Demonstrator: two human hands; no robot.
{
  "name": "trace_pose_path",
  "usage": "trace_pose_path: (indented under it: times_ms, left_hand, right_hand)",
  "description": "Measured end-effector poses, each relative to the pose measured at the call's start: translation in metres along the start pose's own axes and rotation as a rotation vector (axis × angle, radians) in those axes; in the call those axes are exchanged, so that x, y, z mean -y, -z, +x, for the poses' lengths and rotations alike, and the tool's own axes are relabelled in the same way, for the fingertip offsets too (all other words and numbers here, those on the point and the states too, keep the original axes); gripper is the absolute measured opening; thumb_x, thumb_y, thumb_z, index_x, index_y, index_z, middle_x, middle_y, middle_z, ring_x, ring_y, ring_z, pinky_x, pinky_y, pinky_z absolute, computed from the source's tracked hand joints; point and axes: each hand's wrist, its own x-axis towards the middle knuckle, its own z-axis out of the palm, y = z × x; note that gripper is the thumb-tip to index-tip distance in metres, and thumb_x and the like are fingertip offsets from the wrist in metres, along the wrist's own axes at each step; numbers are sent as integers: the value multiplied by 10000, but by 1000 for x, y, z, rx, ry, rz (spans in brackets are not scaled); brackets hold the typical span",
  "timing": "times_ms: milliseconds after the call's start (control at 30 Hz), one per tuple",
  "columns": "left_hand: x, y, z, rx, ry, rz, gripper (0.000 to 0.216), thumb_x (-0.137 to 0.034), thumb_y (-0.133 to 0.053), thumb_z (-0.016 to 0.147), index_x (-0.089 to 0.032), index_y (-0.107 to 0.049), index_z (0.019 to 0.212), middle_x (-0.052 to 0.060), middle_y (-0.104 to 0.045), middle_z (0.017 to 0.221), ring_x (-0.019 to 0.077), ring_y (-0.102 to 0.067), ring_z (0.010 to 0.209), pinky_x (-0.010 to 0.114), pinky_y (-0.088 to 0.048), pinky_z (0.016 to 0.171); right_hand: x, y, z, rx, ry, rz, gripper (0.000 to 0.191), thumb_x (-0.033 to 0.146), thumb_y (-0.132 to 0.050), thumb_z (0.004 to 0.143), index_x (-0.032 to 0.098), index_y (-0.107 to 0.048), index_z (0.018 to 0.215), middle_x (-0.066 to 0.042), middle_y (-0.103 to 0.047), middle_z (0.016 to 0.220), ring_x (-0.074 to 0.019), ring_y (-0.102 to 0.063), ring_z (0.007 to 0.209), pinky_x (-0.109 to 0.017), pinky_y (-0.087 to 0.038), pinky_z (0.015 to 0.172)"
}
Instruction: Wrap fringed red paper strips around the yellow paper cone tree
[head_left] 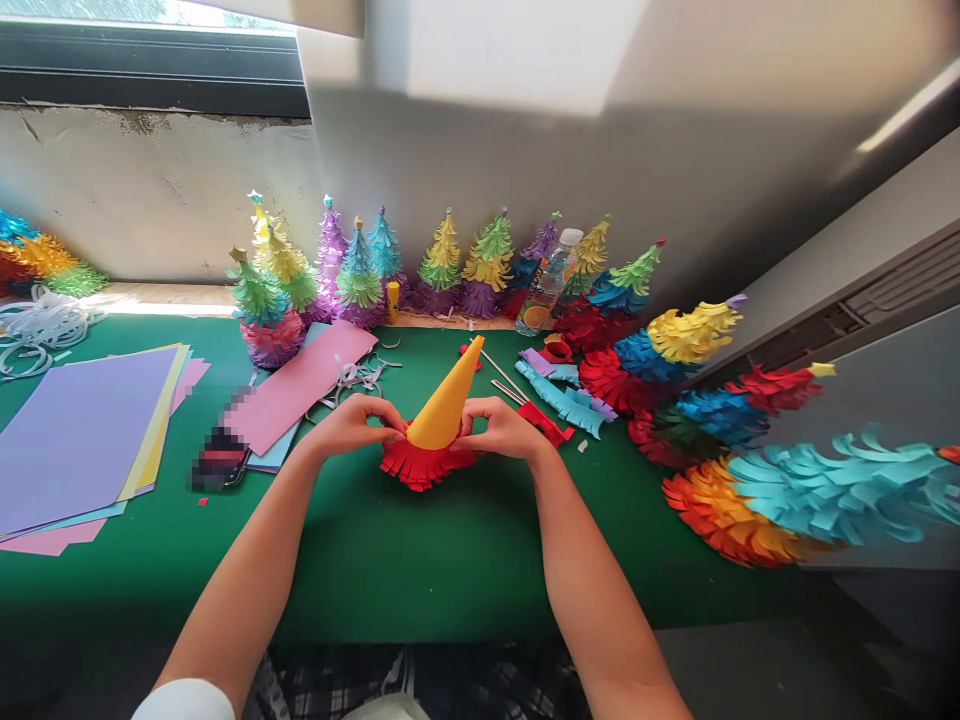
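Note:
A yellow paper cone (445, 400) stands in front of me on the green tabletop, leaning to the right. Round its base runs a red fringed paper strip (417, 472), its cut ends spreading outward. My left hand (358, 427) pinches the strip at the cone's left side with thumb and fingers. On the opposite side, my right hand (497, 428) pinches the strip close to the cone. The fingertips partly cover the strip's upper edge, and the back of the cone is hidden.
Finished fringed paper trees (442, 262) line the wall and the right side. Coloured paper sheets (67, 430), a blurred phone (220, 458) and a pink sheet (300, 385) lie left. Fringed blue strips (562, 398), thin sticks (499, 365) and a bottle (547, 285) are beyond my right hand.

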Motion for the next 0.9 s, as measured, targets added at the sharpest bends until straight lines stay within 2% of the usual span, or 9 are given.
trace_pose_path:
  times_ms: [400,600,700,767,833,900]
  left_hand:
    - [-5,-2,0,59,17,-38,206,-337,-689,692,-142,-650,746,34,-661,735,149,-592,699,260,-479,656]
    - [-10,-6,-1,43,10,-128,262,-381,-701,682,-140,-600,702,19,-608,706,133,-551,660,241,-453,595]
    - [-11,-7,-1,-53,-56,-228,289,-424,-634,746,-141,-616,798,40,-610,785,138,-549,704,238,-444,611]
    - [-10,-7,-2,-119,-127,-309,361,-480,-586,770,-151,-621,914,70,-619,897,170,-569,797,266,-458,682]
    - [-7,-6,-2,-141,-202,-377,437,-498,-615,738,-176,-597,1034,95,-603,1042,213,-570,921,315,-459,787]
    - [-6,-6,-2,-127,-260,-394,534,-444,-696,681,-212,-548,1139,105,-560,1165,250,-539,1042,364,-432,888]
  right_hand:
    - [8,-4,0,23,34,45,301,381,-737,660,171,-543,565,-18,-618,695,-161,-569,706,-291,-448,669]
    - [7,-5,-1,-2,-58,140,303,368,-776,601,165,-552,573,-4,-614,674,-163,-583,675,-291,-478,635]
    - [7,-5,-3,-90,-130,270,321,366,-796,563,164,-548,576,12,-591,611,-127,-544,523,-252,-444,467]
    - [7,-6,-3,-137,-161,350,330,370,-801,554,165,-544,579,23,-575,559,-105,-502,437,-236,-400,394]
    - [9,-7,-4,-165,-175,387,328,367,-798,562,168,-538,579,25,-575,536,-97,-488,407,-231,-383,372]
    - [10,-8,-3,-197,-177,389,332,358,-799,564,172,-524,571,27,-574,523,-95,-487,403,-224,-370,361]
